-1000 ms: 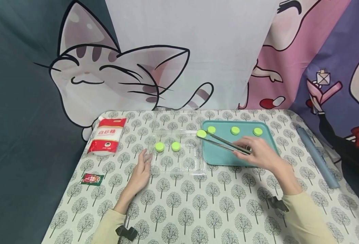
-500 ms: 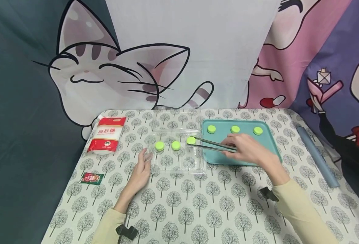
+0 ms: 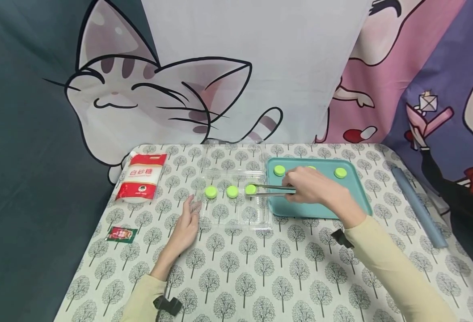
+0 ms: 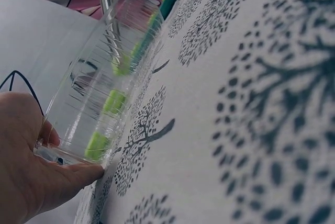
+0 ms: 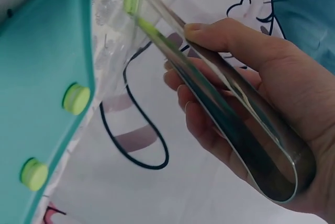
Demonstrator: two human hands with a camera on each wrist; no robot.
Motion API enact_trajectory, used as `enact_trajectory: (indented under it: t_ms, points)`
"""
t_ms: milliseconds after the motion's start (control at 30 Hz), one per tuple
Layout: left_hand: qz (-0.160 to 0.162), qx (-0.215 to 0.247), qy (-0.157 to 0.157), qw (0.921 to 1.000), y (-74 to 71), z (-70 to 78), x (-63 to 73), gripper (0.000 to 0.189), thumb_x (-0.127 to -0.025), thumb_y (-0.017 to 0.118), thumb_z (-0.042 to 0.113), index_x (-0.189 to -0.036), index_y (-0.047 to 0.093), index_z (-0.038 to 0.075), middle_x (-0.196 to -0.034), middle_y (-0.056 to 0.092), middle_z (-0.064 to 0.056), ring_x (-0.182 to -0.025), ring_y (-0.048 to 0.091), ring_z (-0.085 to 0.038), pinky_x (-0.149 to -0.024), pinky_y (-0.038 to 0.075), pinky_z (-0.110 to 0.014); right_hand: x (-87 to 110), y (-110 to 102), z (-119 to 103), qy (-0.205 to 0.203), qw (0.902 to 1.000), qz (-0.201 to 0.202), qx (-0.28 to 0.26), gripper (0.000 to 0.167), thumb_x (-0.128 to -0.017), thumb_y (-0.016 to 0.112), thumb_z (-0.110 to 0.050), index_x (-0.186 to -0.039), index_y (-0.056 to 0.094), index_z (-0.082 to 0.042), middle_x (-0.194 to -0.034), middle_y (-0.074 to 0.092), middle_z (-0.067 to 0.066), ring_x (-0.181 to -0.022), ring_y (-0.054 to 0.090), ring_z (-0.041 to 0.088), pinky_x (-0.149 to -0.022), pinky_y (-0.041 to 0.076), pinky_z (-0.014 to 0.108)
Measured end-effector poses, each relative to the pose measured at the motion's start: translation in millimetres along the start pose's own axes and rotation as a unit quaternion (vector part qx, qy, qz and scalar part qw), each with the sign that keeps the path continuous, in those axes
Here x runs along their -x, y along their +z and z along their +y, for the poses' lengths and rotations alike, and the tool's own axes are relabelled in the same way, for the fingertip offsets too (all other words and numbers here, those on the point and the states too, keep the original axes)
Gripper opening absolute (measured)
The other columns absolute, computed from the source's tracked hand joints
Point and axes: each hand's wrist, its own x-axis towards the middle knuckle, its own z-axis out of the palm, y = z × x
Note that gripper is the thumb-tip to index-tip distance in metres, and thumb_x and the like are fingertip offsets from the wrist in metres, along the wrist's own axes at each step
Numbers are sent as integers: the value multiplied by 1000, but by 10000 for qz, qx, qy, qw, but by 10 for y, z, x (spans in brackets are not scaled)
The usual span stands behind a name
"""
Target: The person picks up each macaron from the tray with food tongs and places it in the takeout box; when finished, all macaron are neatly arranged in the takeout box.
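Observation:
My left hand point(image 3: 186, 226) grips the left wall of a clear plastic box point(image 3: 220, 219), thumb outside in the left wrist view. Two light green macarons, a left one point(image 3: 210, 192) and a middle one point(image 3: 232, 192), sit in the box's back row. My right hand point(image 3: 310, 188) holds metal tongs point(image 5: 230, 93). Around a third macaron point(image 3: 250, 189), at the right end of that row, are the tong tips; whether they still squeeze it I cannot tell. A teal tray point(image 3: 321, 212) beside the box bears more macarons point(image 3: 340, 173), one partly hidden behind my right hand.
The box's clear lid point(image 3: 232, 158) lies folded back toward the wall. A red-and-white sugar bag point(image 3: 141, 178) and a small red-green packet point(image 3: 121, 235) are on the left. A blue-grey roll point(image 3: 419, 208) lies along the right side.
My right hand has moved left with the tongs, bringing the third macaron from the tray's left edge down into the box. My left hand has stayed on the box.

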Motion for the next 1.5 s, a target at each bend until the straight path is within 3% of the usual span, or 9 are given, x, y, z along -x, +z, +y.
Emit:
enact_trajectory:
  t_ms: [333,467,633,833,1067,1267,1500]
  points:
    - [-3,-18,23,10000,2,2,-1,59,-109,34,16,-161,10,5,-159,39,-23,-148,37,-41,-126,23,-56,-119,-56,-125,208,9987,-353,293,13,-78,81,-13,-88,76,-7,-78,66,0,-61,55,11,-56,53,21]
    - [-4,-5,2,10000,-3,0,1,59,-108,34,15,-161,10,5,-159,38,-23,-148,36,-41,-126,22,-56,-110,-96,-161,377,9979,-453,267,15,-78,81,-14,-90,75,-7,-80,68,1,-62,57,11,-57,54,21]
    - [0,-9,18,10000,-2,-2,-1,60,-107,35,14,-161,10,5,-159,38,-23,-148,36,-41,-126,22,-56,-7,-135,-117,429,9983,-370,149,21,-79,81,-16,-96,76,-5,-91,73,8,-69,62,12,-68,61,31]
    - [6,-29,-6,10000,0,-4,0,60,-108,35,15,-161,10,5,-159,39,-22,-148,36,-41,-126,22,-57,223,-107,87,377,9989,99,-242,33,-82,81,-22,-108,75,-3,-100,73,9,-85,69,19,-82,62,41]
    - [30,-75,11,10000,3,-1,9,59,-108,34,14,-161,10,4,-158,39,-23,-147,37,-43,-125,22,-58,483,-56,387,401,9932,946,-547,28,-82,82,-21,-105,77,-5,-87,71,0,-71,58,8,-64,53,27]
    - [10,-4,0,10000,0,0,3,59,-109,34,15,-161,10,4,-159,39,-23,-147,37,-42,-126,22,-57,709,9,612,609,9853,1437,-689,27,-82,82,-16,-106,76,-4,-87,71,2,-71,57,7,-62,51,23]
    - [-14,-21,-3,10000,3,-6,-5,58,-109,34,17,-161,10,5,-159,39,-23,-148,36,-42,-126,21,-57,993,80,807,1116,9761,1763,-604,35,-82,83,-20,-111,75,-2,-94,75,9,-74,63,15,-66,54,33]
